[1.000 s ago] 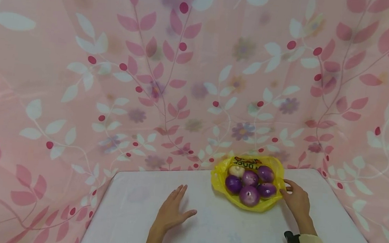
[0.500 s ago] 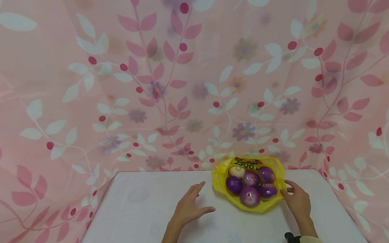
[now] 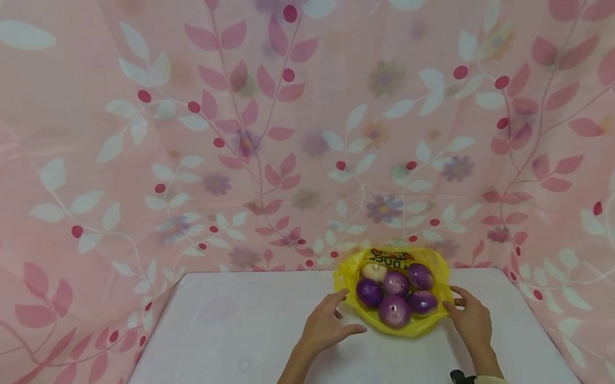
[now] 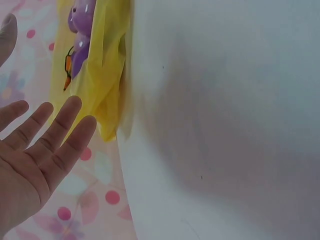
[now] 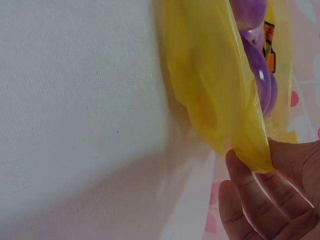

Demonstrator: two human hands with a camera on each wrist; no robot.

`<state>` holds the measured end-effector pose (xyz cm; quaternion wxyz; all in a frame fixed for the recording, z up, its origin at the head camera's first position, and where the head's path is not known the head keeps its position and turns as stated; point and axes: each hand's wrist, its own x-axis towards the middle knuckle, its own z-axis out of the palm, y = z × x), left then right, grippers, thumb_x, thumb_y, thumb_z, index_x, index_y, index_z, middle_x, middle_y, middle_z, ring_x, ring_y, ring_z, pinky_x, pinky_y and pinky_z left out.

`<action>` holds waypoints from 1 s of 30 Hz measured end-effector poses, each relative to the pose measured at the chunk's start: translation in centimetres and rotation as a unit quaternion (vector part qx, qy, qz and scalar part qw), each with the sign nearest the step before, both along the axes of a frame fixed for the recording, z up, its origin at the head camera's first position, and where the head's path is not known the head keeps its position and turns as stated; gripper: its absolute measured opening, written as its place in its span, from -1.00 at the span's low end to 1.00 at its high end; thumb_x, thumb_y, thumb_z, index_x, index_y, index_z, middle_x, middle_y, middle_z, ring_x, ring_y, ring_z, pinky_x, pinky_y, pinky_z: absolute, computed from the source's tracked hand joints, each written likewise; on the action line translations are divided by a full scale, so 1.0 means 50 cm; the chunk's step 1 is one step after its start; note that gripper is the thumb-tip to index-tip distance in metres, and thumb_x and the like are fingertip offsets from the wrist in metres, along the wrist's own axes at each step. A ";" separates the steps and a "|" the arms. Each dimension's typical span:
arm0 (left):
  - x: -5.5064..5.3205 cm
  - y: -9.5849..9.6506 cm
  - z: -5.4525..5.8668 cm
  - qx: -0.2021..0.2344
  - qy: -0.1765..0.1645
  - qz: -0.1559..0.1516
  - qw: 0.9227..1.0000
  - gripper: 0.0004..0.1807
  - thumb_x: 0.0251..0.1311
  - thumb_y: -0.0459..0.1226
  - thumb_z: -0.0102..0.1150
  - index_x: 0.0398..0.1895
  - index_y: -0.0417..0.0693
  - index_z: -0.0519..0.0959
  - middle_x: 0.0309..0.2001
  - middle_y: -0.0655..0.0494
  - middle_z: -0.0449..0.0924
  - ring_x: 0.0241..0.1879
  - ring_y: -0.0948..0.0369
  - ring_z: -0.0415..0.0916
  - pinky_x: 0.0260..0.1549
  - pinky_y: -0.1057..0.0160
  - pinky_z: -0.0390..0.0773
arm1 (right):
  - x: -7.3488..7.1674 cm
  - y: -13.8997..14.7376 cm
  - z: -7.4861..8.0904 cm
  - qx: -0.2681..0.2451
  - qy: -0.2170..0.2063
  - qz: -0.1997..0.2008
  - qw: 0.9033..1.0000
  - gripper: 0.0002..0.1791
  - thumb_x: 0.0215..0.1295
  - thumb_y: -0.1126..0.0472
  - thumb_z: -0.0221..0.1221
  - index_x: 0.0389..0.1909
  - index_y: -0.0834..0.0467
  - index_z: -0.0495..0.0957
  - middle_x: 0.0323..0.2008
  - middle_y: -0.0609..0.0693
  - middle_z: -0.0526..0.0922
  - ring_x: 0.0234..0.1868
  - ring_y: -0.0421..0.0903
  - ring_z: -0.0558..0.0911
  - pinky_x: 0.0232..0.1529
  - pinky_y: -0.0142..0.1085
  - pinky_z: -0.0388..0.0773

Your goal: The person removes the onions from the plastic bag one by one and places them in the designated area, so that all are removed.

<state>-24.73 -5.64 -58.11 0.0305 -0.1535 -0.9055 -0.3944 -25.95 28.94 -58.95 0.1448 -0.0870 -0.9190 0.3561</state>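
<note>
A yellow plastic bag (image 3: 401, 331), its mouth spread wide, rests on the table toward the back right. Inside it lie several glossy purple round vegetables that look like onions (image 3: 395, 312), plus one cream-white one (image 3: 374, 272). My right hand (image 3: 471, 322) pinches the bag's right edge; in the right wrist view the thumb and fingers (image 5: 252, 182) hold the yellow film (image 5: 200, 65). Close to the bag's lower left side, my left hand (image 3: 322, 328) has its fingers spread. The left wrist view shows this palm facing up beside the bag, with nothing in it.
A white cloth covers the table (image 3: 227, 332), which ends at a back edge just behind the bag. Pink floral fabric (image 3: 314, 124) hangs behind and around it. Each wrist carries a small black device (image 3: 463, 381).
My left hand has moved right and slightly up across the table, from well left of the bag to beside its left edge. My right hand and the bag have stayed in place.
</note>
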 end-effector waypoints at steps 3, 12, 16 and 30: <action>-0.003 0.014 0.003 0.003 0.007 -0.006 1.000 -0.03 -0.11 0.24 0.45 0.39 0.07 0.38 0.12 0.11 0.53 -0.29 0.35 0.48 -0.36 0.33 0.50 | -0.001 -0.002 0.003 0.002 0.009 0.003 1.000 -0.51 0.28 0.21 0.26 0.20 0.29 0.49 -0.18 0.33 0.68 -0.13 0.33 0.61 -0.26 0.06 0.50; -0.012 0.061 0.001 0.004 0.009 0.008 1.000 -0.11 -0.11 0.20 0.48 0.30 0.01 0.47 0.02 0.13 0.59 -0.19 0.27 0.50 -0.22 0.23 0.54 | -0.003 -0.005 0.006 -0.002 0.013 0.000 1.000 -0.50 0.28 0.18 0.27 0.21 0.27 0.49 -0.16 0.33 0.68 -0.09 0.36 0.59 -0.21 0.11 0.48; -0.001 0.090 -0.005 -0.019 0.000 0.035 0.999 -0.11 -0.12 0.28 0.42 0.27 0.06 0.50 0.02 0.17 0.60 -0.03 0.20 0.52 -0.06 0.05 0.54 | 0.012 0.005 -0.005 -0.005 0.001 -0.001 1.000 -0.48 0.30 0.15 0.26 0.22 0.28 0.47 -0.14 0.36 0.66 -0.06 0.39 0.56 -0.20 0.15 0.48; -0.002 0.160 -0.004 0.031 -0.004 0.090 0.995 -0.32 -0.07 0.12 0.50 0.12 0.04 0.59 -0.12 0.26 0.60 -0.13 0.28 0.52 -0.07 0.19 0.55 | 0.004 0.003 -0.003 -0.018 -0.020 -0.011 1.000 -0.45 0.31 0.15 0.25 0.24 0.31 0.43 -0.11 0.39 0.64 -0.05 0.41 0.54 -0.17 0.17 0.46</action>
